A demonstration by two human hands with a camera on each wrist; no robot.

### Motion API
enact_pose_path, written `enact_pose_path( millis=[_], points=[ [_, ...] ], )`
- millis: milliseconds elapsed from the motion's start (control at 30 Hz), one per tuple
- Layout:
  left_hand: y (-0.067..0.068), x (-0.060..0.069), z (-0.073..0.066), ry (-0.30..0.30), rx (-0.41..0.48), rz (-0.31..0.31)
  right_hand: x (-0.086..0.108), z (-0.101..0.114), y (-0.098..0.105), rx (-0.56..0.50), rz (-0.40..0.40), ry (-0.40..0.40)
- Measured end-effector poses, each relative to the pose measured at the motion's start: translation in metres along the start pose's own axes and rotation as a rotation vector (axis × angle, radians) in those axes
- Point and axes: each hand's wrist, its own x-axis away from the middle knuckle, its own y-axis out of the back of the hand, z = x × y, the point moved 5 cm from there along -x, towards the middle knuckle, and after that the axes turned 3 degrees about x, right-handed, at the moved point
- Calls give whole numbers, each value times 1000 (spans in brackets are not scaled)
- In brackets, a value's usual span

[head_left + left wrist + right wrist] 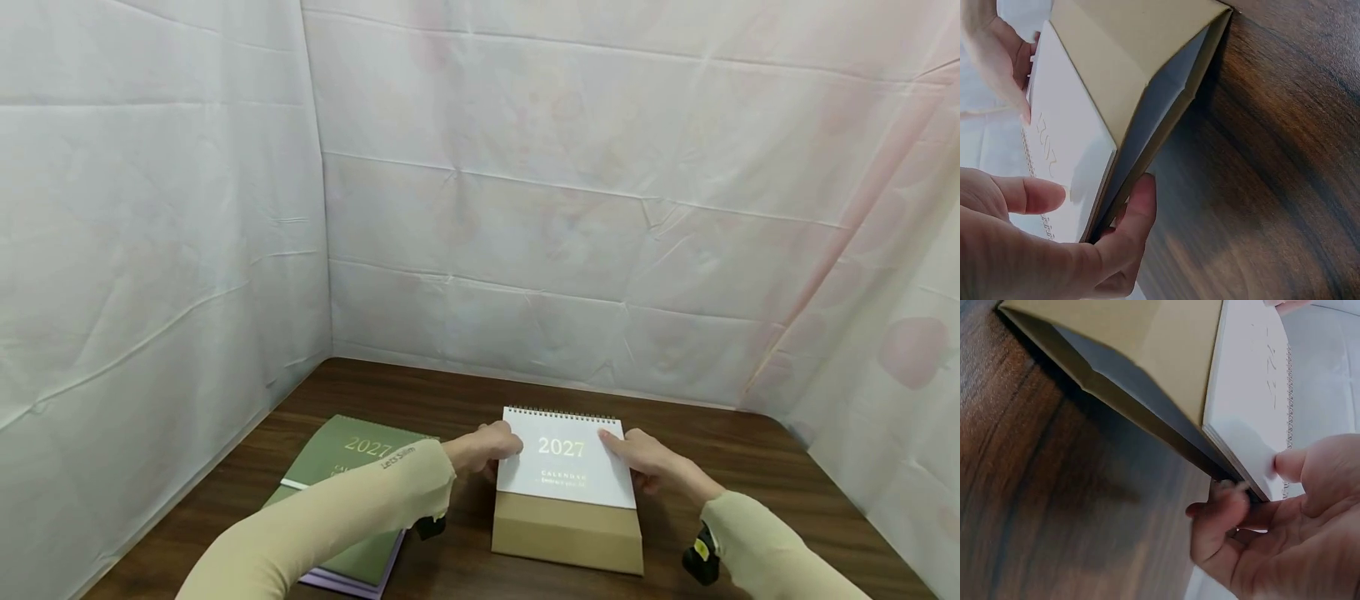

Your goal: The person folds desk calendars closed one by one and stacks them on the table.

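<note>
A desk calendar [562, 467] with a white "2027" cover and a wire coil along its top edge stands on a tan folding stand [564, 533]. My left hand [487, 447] grips its left side, thumb on the white cover and fingers behind. On the opposite side, my right hand [656, 461] holds the edge the same way, thumb on the front. In the left wrist view, the stand [1129, 37] is folded into a hollow wedge with an open side. The right wrist view shows the fingers of my right hand [1285, 525] curled at the back of the calendar [1247, 406].
A green 2027 calendar [330, 450] lies to the left, partly covered by my left sleeve, with a purple item [348, 583] beneath it. Everything rests on a dark wood table [442, 567]. White fabric walls [480, 250] stand behind and at both sides.
</note>
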Motion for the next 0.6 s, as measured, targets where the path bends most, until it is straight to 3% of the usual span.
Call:
enact_pose_path(
  millis=[233,600],
  points=[
    [-4,-6,4,8,-34,-38,-7,-3,-5,16,-84,-13],
    [-6,-12,11,-20,-123,-71,-19,-8,-12,39,-123,-24]
  ],
)
